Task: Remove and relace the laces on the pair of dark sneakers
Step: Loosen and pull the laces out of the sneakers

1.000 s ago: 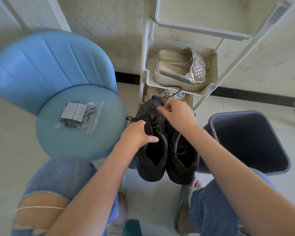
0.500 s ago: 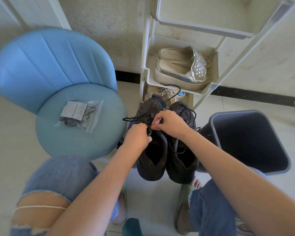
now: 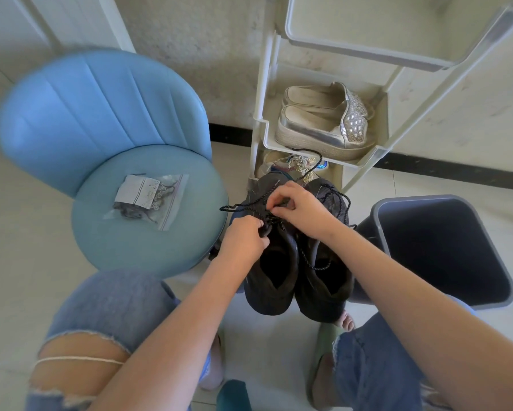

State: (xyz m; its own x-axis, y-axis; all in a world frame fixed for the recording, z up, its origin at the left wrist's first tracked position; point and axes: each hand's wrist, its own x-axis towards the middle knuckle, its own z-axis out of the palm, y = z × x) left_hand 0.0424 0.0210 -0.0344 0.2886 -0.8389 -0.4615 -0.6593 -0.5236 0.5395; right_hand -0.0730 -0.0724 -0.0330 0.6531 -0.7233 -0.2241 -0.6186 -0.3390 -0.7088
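Fingers (image 3: 258, 229) of the left hand (image 3: 244, 243) curl round the black lace (image 3: 237, 206) at the top eyelets of one dark sneaker (image 3: 271, 280); the right hand (image 3: 301, 207) pinches the same lace just beyond, toward the toe. This sneaker touches the other sneaker (image 3: 326, 280) on the floor (image 3: 279, 336), between blue chair (image 3: 101, 120) and grey bin (image 3: 439, 250)

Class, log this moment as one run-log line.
left hand: pinches lace | right hand: pinches lace | sneakers: side by side | bag: on chair
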